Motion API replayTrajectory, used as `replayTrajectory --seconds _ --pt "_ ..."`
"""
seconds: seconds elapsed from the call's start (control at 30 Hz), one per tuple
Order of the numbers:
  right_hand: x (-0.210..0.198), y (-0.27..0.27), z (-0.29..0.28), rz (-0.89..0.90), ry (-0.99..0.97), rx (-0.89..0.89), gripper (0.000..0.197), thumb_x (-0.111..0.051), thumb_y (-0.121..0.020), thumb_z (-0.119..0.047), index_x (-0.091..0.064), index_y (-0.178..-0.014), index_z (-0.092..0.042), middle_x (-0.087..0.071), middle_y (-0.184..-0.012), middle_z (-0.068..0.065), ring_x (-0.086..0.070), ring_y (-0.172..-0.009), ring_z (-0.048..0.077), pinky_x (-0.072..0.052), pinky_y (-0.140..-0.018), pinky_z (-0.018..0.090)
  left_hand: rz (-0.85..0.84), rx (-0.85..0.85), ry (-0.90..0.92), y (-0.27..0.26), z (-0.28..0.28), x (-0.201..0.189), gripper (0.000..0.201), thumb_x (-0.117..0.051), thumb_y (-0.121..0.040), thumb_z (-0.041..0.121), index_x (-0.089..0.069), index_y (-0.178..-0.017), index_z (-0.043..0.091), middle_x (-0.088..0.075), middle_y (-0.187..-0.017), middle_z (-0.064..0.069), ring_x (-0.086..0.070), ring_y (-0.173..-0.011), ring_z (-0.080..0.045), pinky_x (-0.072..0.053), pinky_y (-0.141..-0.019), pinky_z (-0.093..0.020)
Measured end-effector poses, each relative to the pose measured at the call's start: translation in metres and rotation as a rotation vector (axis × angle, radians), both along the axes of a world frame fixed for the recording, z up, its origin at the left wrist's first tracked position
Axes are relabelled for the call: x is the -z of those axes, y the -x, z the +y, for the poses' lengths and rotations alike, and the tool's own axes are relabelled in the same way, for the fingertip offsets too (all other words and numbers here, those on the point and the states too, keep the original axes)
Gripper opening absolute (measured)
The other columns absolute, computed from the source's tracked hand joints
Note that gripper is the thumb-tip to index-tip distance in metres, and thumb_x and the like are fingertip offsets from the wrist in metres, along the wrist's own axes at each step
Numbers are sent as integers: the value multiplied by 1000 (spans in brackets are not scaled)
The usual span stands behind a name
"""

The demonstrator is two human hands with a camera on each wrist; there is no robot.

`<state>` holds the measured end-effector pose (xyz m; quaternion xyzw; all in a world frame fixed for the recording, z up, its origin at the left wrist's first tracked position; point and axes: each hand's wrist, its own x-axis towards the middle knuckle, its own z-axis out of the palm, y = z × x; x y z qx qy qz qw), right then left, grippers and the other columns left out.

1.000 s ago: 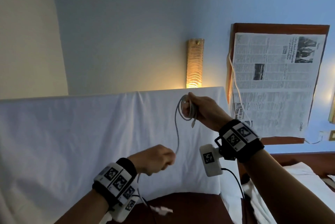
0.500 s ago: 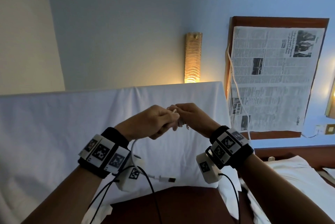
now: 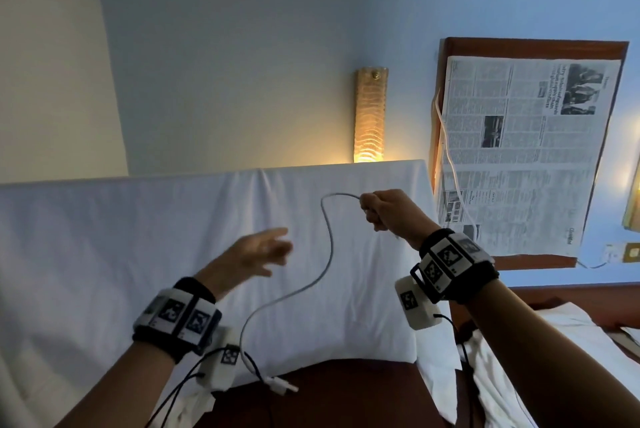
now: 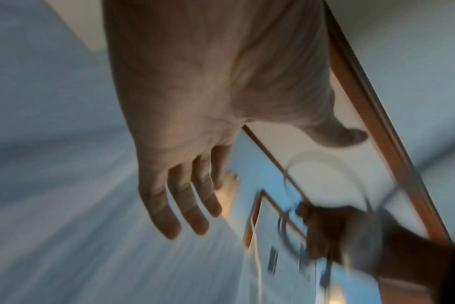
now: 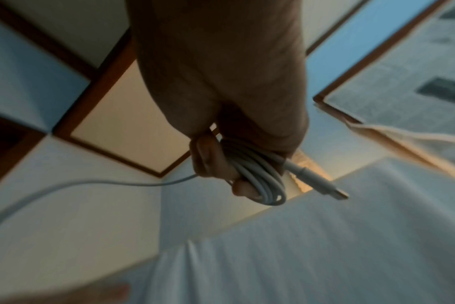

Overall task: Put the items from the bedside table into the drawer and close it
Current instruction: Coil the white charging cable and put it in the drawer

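My right hand [image 3: 388, 209] grips a coiled bundle of white charging cable [image 5: 257, 176], with one plug [image 5: 322, 187] sticking out past the fingers. The loose length of the cable [image 3: 327, 254] loops out of the fist and hangs down to a plug end [image 3: 282, 386] near the dark wood below. My left hand [image 3: 256, 254] is blurred, apart from the cable to its left, with fingers [image 4: 185, 205] spread straight and holding nothing. The bedside table and drawer are not in view.
A white sheet [image 3: 104, 254] covers the headboard or bed in front of me. A lit wall lamp [image 3: 370, 116] hangs behind it. A wood-framed board with a newspaper [image 3: 519, 150] and a white cord [image 3: 450, 164] is on the right wall.
Half a second ago both hands met at the coil. My left hand has since let go and swung down-left, open; the right hand has lifted right and the cable tail hangs free.
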<state>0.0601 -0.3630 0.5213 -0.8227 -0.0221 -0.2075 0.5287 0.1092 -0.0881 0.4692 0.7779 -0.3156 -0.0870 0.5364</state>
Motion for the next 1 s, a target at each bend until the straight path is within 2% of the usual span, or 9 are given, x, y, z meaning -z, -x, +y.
replayTrajectory --seconds 0.17,0.37,0.43,0.5,0.6,0.67,0.8,0.9,1.0 --pt "13 -11 -20 61 228 281 30 -51 -95 -19 -63 -68 -13 -60 -61 -2 -51 -55 10 -42 -57 23 -20 25 149 14 9 -37 103 -56 -55 90 -57 -129 18 -72 -115 0 -70 -103 -21 -55 -88 -40" --pt "10 -8 6 -42 468 180 20 -51 -91 -9 -68 -85 0 -57 -66 -8 -51 -62 13 -43 -71 30 55 25 -8 31 -31 -42 115 -66 -39 89 -56 -128 16 -69 -117 -2 -69 -101 -21 -58 -80 -35" --pt "5 -11 13 -84 427 183 24 -50 -92 -13 -67 -78 -4 -58 -62 -8 -51 -57 10 -42 -66 28 67 208 -105 42 -48 -33 85 -70 -64 71 -54 -128 16 -66 -122 -5 -67 -107 -22 -57 -89 -41" --pt "-3 -14 12 -97 358 204 27 -49 -94 -18 -64 -73 -8 -59 -60 -5 -51 -55 9 -42 -61 24 75 404 -221 54 -57 -23 52 -64 -89 33 -50 -134 12 -67 -122 -8 -67 -107 -25 -54 -93 -44" --pt "-16 -15 0 -100 251 246 25 -52 -92 -18 -64 -70 -11 -65 -67 7 -54 -58 16 -45 -63 28 92 486 -360 54 -54 -14 27 -59 -95 18 -58 -120 7 -72 -103 -10 -71 -92 -26 -56 -83 -38" --pt "-22 -15 -10 -101 212 282 26 -53 -91 -17 -63 -67 -13 -66 -74 12 -55 -64 20 -48 -68 33 73 422 -368 48 -48 -10 23 -53 -99 25 -64 -105 5 -72 -92 -8 -69 -85 -24 -55 -77 -36" --pt "-29 -18 -20 -141 93 336 30 -52 -90 -16 -61 -61 -16 -62 -66 7 -53 -63 21 -46 -68 34 -15 112 -429 26 -36 -5 54 -41 -96 56 -65 -74 13 -62 -64 11 -50 -61 -12 -40 -57 -22" --pt "-32 -17 -20 -164 -10 326 31 -51 -93 -18 -61 -65 -14 -58 -60 2 -50 -54 16 -44 -61 29 38 -136 -306 2 -27 6 62 -46 -84 72 -46 -52 19 -45 -49 5 -33 -48 -12 -28 -50 -23" --pt "-31 -18 -16 -168 -35 296 31 -51 -94 -21 -61 -66 -13 -58 -59 2 -49 -51 14 -43 -57 25 196 -280 -188 -12 -21 9 65 -48 -74 81 -34 -52 22 -31 -48 3 -24 -42 -12 -19 -47 -24"
